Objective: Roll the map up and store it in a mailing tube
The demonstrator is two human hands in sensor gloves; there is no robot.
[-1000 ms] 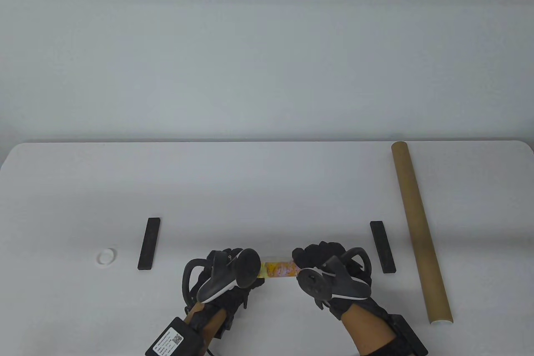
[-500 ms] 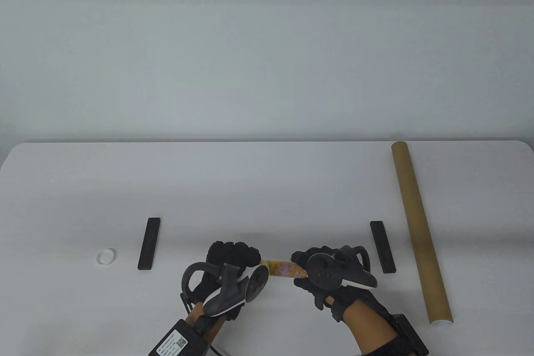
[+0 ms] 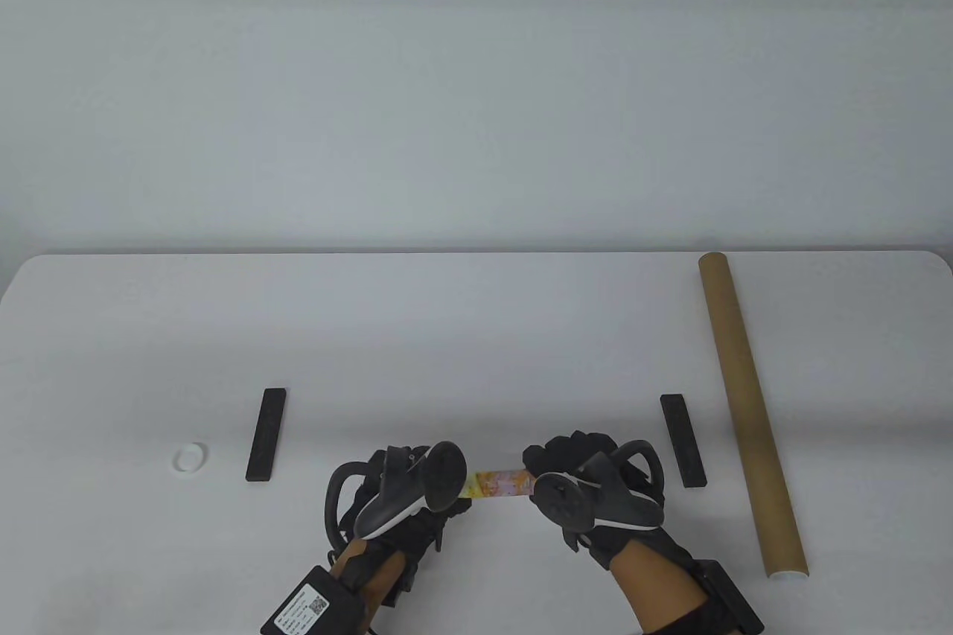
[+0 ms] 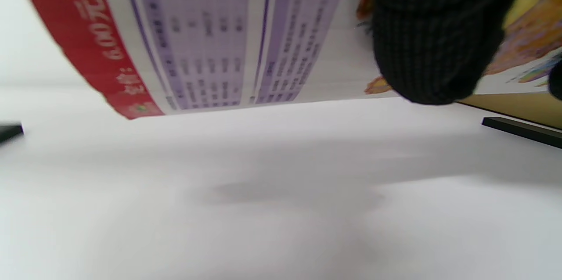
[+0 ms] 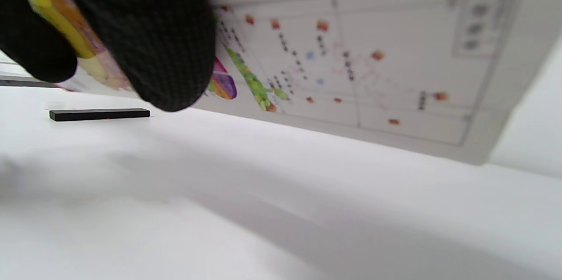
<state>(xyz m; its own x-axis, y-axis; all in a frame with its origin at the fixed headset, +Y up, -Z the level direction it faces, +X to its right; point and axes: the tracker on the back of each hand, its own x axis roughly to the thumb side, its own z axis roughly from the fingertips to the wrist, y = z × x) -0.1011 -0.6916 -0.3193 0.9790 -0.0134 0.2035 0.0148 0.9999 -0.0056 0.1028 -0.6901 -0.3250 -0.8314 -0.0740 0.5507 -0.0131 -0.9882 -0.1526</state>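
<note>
Both hands curl round the rolled map; left hand and right hand gripping opposite ends.

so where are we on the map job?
Done: map is rolled into a narrow roll. In hand: left hand and right hand grip its ends above the table. Left: mailing tube lies untouched at right; white cap off at left.

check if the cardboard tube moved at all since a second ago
No. The cardboard tube lies at the same slant on the table's right side, with the same gap to the right black bar in all three table views.
</note>
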